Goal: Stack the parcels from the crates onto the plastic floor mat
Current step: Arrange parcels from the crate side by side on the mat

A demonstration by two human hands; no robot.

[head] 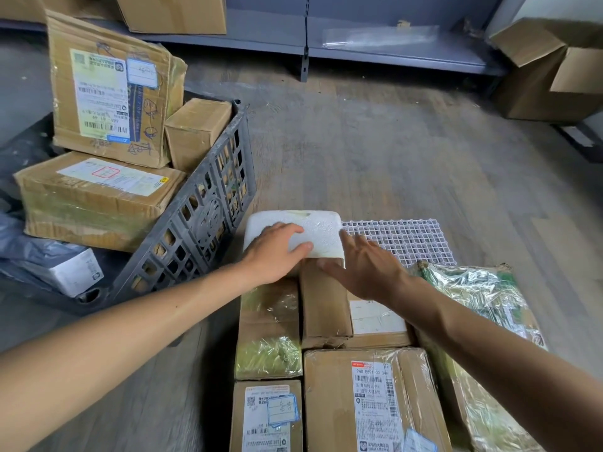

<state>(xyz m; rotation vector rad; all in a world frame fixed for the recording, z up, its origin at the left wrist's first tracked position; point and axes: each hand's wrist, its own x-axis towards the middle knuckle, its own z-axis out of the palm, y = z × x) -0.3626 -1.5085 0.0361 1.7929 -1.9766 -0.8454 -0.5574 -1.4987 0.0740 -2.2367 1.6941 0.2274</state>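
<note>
A white foam parcel (321, 230) lies at the far left corner of the white plastic lattice mat (398, 238). My left hand (277, 252) rests flat on its top with straight fingers. My right hand (365, 269) is spread open at the parcel's right near corner, fingertips touching it. Several cardboard parcels (352, 393) lie side by side on the mat in front of me, one at the right wrapped in crinkled clear film (479, 298). The dark grey slatted crate (208, 207) at the left holds more cardboard boxes (94, 197).
A grey plastic mail bag and a small white box (75, 272) lie in the crate's near part. A grey metal shelf (375, 50) runs along the back. An open cardboard box (551, 79) stands at the far right. Wooden floor (391, 151) lies beyond the mat.
</note>
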